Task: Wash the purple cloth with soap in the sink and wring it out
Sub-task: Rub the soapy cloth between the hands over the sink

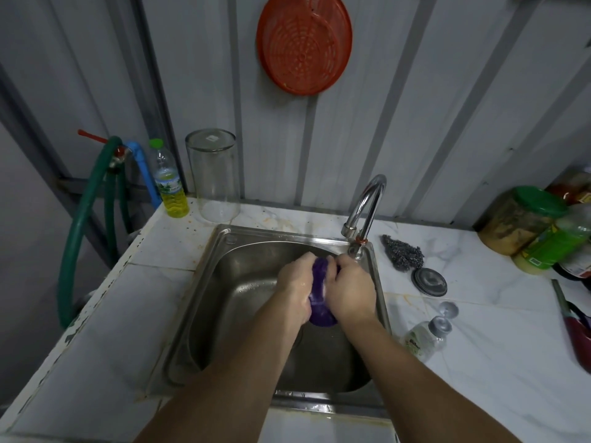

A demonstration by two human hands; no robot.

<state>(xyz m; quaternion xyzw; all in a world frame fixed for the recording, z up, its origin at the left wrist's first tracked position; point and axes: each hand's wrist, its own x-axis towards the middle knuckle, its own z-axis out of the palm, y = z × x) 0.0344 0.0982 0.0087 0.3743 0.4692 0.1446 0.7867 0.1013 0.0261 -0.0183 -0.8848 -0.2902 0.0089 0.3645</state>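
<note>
The purple cloth (320, 295) is bunched into a wet roll over the steel sink (243, 276), squeezed between both hands. My left hand (295, 282) grips its left side and my right hand (348, 287) grips its right side, fingers curled around it. Only the middle strip and the lower end of the cloth show between the hands. The chrome tap (366, 209) arches over the sink's back right corner, just beyond my right hand. A small clear soap bottle (427, 337) lies on its side on the counter to the right of the sink.
A steel scourer (403, 254), a metal sink plug (429, 281) and a small cap (448, 310) lie right of the sink. Jars (524, 219) stand at the far right. A tall glass (213, 175), an oil bottle (169, 183) and a green hose (86, 219) stand at the back left.
</note>
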